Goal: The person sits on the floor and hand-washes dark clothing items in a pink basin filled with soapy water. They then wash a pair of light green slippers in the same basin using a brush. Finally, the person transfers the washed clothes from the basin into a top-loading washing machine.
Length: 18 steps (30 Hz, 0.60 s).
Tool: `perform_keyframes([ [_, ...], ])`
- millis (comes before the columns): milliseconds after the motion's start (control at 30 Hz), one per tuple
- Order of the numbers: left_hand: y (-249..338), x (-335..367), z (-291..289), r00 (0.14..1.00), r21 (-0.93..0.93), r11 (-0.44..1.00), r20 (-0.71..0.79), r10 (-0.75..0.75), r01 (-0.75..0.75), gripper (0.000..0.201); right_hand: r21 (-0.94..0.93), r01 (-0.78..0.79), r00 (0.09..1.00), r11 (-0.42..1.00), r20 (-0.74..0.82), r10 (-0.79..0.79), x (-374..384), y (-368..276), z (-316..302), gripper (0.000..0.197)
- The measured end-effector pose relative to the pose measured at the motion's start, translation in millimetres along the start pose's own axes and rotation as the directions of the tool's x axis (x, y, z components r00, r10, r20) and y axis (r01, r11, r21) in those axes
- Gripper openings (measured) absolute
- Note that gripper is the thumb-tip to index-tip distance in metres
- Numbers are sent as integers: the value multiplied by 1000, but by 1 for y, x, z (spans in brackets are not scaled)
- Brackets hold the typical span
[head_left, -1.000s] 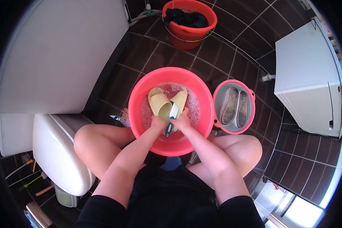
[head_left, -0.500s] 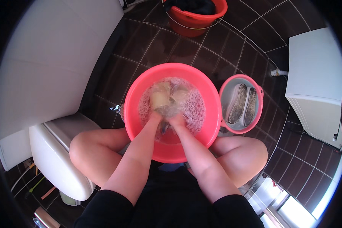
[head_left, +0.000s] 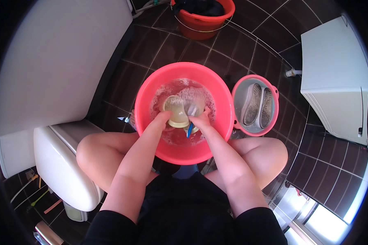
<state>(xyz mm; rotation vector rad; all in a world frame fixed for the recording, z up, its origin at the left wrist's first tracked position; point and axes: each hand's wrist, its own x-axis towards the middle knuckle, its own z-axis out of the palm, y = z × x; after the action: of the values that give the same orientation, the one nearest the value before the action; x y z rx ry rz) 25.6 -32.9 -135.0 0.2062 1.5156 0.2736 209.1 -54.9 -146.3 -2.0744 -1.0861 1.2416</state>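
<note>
A pink basin (head_left: pixel 224 114) of sudsy water stands between my knees. Inside it, a pale yellow slipper-like shoe (head_left: pixel 176 116) is raised at the water's surface, its rounded end toward me. My left hand (head_left: pixel 164 117) is closed on its left side. My right hand (head_left: pixel 201 119) is closed beside it, with a narrow blue handle (head_left: pixel 189 130) sticking out under the thumb. A pale, blurred part by these fingers may be a brush head or a second shoe. Another pale yellow edge (head_left: pixel 195 129) shows beneath the right hand.
On the right, a smaller pink basin (head_left: pixel 275 114) holds water and a pair of shoes (head_left: pixel 257 105), soles up. Farther off stands a red bucket (head_left: pixel 200 25) with dark cloth. A white toilet (head_left: pixel 63 171) is at left, a white cabinet (head_left: pixel 335 61) at right. Dark tiles cover the floor.
Both hands have come up from the cloudy water, lifting the pale yellow shoe to the surface. The blue handle now shows plainly. The view has shifted slightly.
</note>
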Motion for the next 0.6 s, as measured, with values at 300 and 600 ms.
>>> perform_keyframes([
  [300, -6, -94, 31, 903, -558, 817, 411, 123, 143, 47, 218, -369, 850, 903, 473, 233, -54, -18, -35, 37],
  [600, -13, -71, 25, 946, -474, 876, 232, 227, -93, 42, 100, -292, 807, 951, 559, 189, -98, -80, -122, 32],
])
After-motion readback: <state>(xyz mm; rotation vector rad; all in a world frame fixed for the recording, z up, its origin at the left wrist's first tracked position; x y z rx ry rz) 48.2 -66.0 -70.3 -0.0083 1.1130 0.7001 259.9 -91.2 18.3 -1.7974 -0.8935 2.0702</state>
